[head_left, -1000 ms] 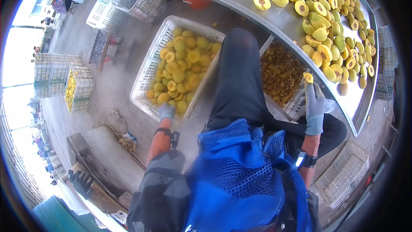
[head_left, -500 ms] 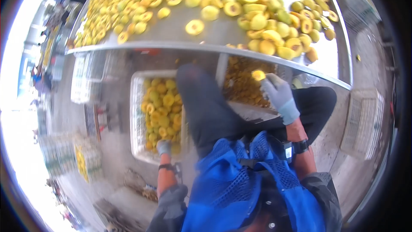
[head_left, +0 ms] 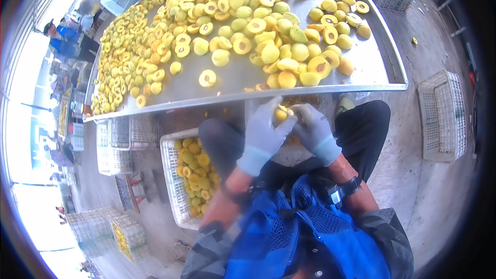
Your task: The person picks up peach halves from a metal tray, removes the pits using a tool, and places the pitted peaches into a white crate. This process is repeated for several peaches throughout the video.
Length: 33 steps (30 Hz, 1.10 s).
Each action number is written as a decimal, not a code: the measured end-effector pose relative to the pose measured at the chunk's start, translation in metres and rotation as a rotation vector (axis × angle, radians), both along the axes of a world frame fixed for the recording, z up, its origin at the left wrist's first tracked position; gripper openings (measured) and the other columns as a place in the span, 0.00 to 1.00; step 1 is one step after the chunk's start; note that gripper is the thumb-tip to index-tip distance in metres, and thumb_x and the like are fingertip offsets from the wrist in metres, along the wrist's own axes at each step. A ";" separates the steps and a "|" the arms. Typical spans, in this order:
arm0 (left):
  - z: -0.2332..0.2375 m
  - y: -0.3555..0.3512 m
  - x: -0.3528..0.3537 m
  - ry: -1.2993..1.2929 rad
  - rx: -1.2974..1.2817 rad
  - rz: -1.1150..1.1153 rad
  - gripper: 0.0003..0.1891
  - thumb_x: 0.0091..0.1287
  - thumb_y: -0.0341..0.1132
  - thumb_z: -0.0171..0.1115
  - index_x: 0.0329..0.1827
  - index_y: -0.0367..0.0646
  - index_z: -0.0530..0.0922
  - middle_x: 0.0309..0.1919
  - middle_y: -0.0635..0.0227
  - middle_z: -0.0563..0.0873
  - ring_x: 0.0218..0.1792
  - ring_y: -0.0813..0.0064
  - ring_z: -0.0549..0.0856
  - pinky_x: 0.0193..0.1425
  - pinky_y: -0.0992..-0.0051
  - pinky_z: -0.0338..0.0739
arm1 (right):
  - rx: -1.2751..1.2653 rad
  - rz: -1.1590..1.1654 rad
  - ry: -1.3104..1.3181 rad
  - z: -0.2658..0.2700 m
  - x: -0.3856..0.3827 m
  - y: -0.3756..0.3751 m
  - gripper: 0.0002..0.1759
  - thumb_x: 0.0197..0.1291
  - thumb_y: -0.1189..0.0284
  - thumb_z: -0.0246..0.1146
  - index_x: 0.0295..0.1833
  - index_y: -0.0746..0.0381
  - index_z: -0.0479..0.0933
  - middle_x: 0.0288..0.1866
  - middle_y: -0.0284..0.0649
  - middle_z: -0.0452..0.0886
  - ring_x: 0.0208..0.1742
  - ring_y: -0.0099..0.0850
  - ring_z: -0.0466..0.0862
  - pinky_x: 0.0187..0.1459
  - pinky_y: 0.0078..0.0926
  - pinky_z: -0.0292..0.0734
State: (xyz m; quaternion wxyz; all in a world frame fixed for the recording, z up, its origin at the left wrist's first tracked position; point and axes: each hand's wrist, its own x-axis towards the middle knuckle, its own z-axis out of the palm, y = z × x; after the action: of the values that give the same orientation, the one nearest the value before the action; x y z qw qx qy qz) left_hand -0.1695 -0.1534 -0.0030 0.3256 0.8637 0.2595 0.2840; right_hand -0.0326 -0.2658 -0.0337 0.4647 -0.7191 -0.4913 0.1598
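Note:
My left hand (head_left: pixel 261 130) and my right hand (head_left: pixel 314 128), both in grey gloves, meet just below the near edge of the metal table (head_left: pixel 181 102). Between their fingertips is a small yellow peach half (head_left: pixel 281 113). The left fingers wrap round it from one side and the right fingers press on it from the other. Whether the right hand also holds a tool is hidden. Many yellow peach halves (head_left: pixel 242 45), some showing a reddish pit hollow, lie heaped on the table. More fill a white crate (head_left: pixel 168 168) by my left knee.
A container of brownish scraps (head_left: pixel 294 142) sits partly hidden behind my hands. At the right a white crate (head_left: pixel 443 116) stands on the floor, and stacked crates (head_left: pixel 116 142) stand at the left. Farther left, a person in blue (head_left: pixel 67 41) is near the table.
My left hand has come up from the peach crate to meet my right hand. The right hand has moved left and lower with the peach half. The view has shifted.

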 end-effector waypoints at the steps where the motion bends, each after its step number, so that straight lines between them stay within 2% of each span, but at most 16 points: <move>1: 0.000 0.001 0.005 -0.010 -0.185 -0.032 0.29 0.66 0.35 0.74 0.69 0.37 0.79 0.54 0.58 0.89 0.51 0.72 0.88 0.59 0.72 0.82 | 0.022 0.001 -0.011 0.001 0.003 -0.003 0.16 0.64 0.69 0.71 0.54 0.63 0.80 0.45 0.49 0.83 0.46 0.51 0.85 0.48 0.45 0.80; 4: 0.004 0.000 0.012 0.002 -0.815 -0.104 0.27 0.70 0.27 0.68 0.73 0.39 0.77 0.58 0.61 0.88 0.53 0.78 0.85 0.61 0.74 0.80 | -0.019 -0.018 0.105 0.001 0.015 -0.010 0.16 0.66 0.68 0.69 0.56 0.64 0.81 0.47 0.51 0.86 0.48 0.51 0.86 0.49 0.43 0.81; 7: -0.002 0.009 0.010 0.080 -0.877 -0.107 0.31 0.68 0.30 0.70 0.75 0.38 0.74 0.57 0.57 0.88 0.50 0.76 0.86 0.57 0.75 0.81 | -0.052 -0.070 0.246 -0.002 0.019 -0.014 0.16 0.68 0.67 0.67 0.56 0.65 0.82 0.47 0.54 0.87 0.49 0.52 0.87 0.50 0.42 0.81; 10: -0.009 0.029 0.004 0.109 -0.174 -0.189 0.30 0.69 0.34 0.71 0.74 0.38 0.75 0.57 0.55 0.88 0.50 0.72 0.87 0.56 0.71 0.82 | -0.060 -0.131 0.366 -0.008 0.030 -0.013 0.16 0.70 0.66 0.66 0.55 0.65 0.82 0.45 0.55 0.88 0.48 0.52 0.88 0.49 0.42 0.82; 13: 0.020 0.057 0.001 0.124 -0.359 0.117 0.26 0.70 0.31 0.67 0.72 0.40 0.77 0.59 0.58 0.87 0.57 0.73 0.85 0.63 0.70 0.80 | -0.075 -0.154 0.440 -0.015 0.038 -0.015 0.16 0.71 0.65 0.66 0.56 0.65 0.83 0.44 0.55 0.88 0.47 0.51 0.89 0.49 0.42 0.82; 15: 0.003 0.110 -0.006 0.092 -0.234 0.290 0.24 0.69 0.33 0.68 0.68 0.38 0.80 0.58 0.53 0.88 0.60 0.65 0.86 0.64 0.67 0.80 | -0.126 -0.149 0.499 -0.015 0.038 -0.016 0.16 0.71 0.65 0.66 0.56 0.65 0.83 0.44 0.55 0.88 0.47 0.50 0.89 0.49 0.41 0.82; 17: -0.014 0.166 -0.013 0.279 0.155 0.466 0.24 0.67 0.38 0.69 0.63 0.35 0.83 0.57 0.47 0.87 0.59 0.56 0.87 0.65 0.63 0.80 | -0.113 -0.120 0.453 -0.007 0.037 -0.016 0.16 0.71 0.65 0.66 0.56 0.66 0.83 0.44 0.55 0.88 0.46 0.49 0.90 0.49 0.39 0.82; 18: -0.037 0.200 -0.023 0.275 0.212 0.536 0.26 0.65 0.41 0.70 0.63 0.35 0.82 0.58 0.45 0.87 0.57 0.50 0.86 0.64 0.59 0.80 | -0.105 -0.110 0.429 -0.003 0.036 -0.017 0.16 0.71 0.65 0.66 0.56 0.66 0.83 0.44 0.55 0.88 0.46 0.48 0.90 0.49 0.39 0.82; 19: -0.057 0.228 -0.031 0.269 0.269 0.606 0.28 0.63 0.44 0.70 0.63 0.36 0.82 0.58 0.43 0.86 0.56 0.44 0.86 0.62 0.55 0.80 | -0.114 -0.103 0.465 -0.001 0.036 -0.018 0.16 0.72 0.65 0.65 0.56 0.66 0.83 0.43 0.55 0.88 0.46 0.47 0.90 0.49 0.38 0.82; 22: -0.074 0.270 -0.039 0.608 0.155 0.731 0.29 0.62 0.48 0.70 0.60 0.34 0.83 0.54 0.42 0.88 0.55 0.43 0.86 0.62 0.56 0.80 | -0.143 -0.089 0.538 0.000 0.035 -0.018 0.17 0.72 0.64 0.65 0.57 0.66 0.82 0.42 0.55 0.88 0.45 0.45 0.90 0.48 0.37 0.82; 25: -0.078 0.283 -0.044 0.657 -0.157 0.524 0.30 0.61 0.51 0.69 0.58 0.35 0.85 0.45 0.43 0.90 0.51 0.43 0.88 0.59 0.56 0.81 | -0.167 -0.084 0.542 -0.004 0.035 -0.017 0.18 0.72 0.63 0.65 0.57 0.66 0.82 0.42 0.54 0.88 0.44 0.44 0.90 0.48 0.37 0.82; 26: -0.082 0.282 -0.044 0.614 -0.079 0.494 0.28 0.62 0.51 0.68 0.56 0.36 0.86 0.40 0.44 0.90 0.45 0.43 0.89 0.55 0.56 0.82 | -0.169 -0.076 0.543 -0.005 0.035 -0.016 0.18 0.72 0.63 0.64 0.58 0.66 0.82 0.42 0.54 0.89 0.44 0.44 0.90 0.48 0.37 0.82; 29: -0.090 0.260 -0.036 0.433 0.253 0.390 0.25 0.62 0.48 0.71 0.55 0.37 0.86 0.37 0.47 0.91 0.39 0.49 0.91 0.48 0.59 0.84 | -0.155 -0.038 0.531 -0.008 0.031 -0.014 0.18 0.73 0.63 0.64 0.58 0.66 0.82 0.39 0.53 0.88 0.40 0.41 0.90 0.45 0.36 0.81; 32: -0.061 0.222 -0.017 0.388 -0.274 0.446 0.23 0.67 0.46 0.71 0.55 0.36 0.85 0.38 0.61 0.91 0.33 0.69 0.90 0.38 0.66 0.85 | -0.157 -0.007 0.555 0.000 0.028 -0.015 0.18 0.74 0.63 0.63 0.58 0.65 0.82 0.36 0.50 0.87 0.35 0.36 0.88 0.41 0.34 0.81; 33: -0.057 0.219 -0.016 0.279 -0.419 0.452 0.23 0.67 0.45 0.71 0.56 0.36 0.85 0.39 0.62 0.90 0.33 0.70 0.89 0.38 0.65 0.86 | -0.163 0.000 0.571 0.005 0.028 -0.015 0.18 0.74 0.63 0.63 0.58 0.65 0.82 0.35 0.49 0.87 0.33 0.35 0.87 0.40 0.34 0.80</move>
State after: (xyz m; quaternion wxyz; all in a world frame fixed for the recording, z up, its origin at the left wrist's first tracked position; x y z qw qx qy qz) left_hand -0.1859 0.0659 -0.0598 0.3861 0.7292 0.5393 0.1684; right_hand -0.0050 -0.2811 -0.0286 0.5249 -0.6799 -0.3263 0.3947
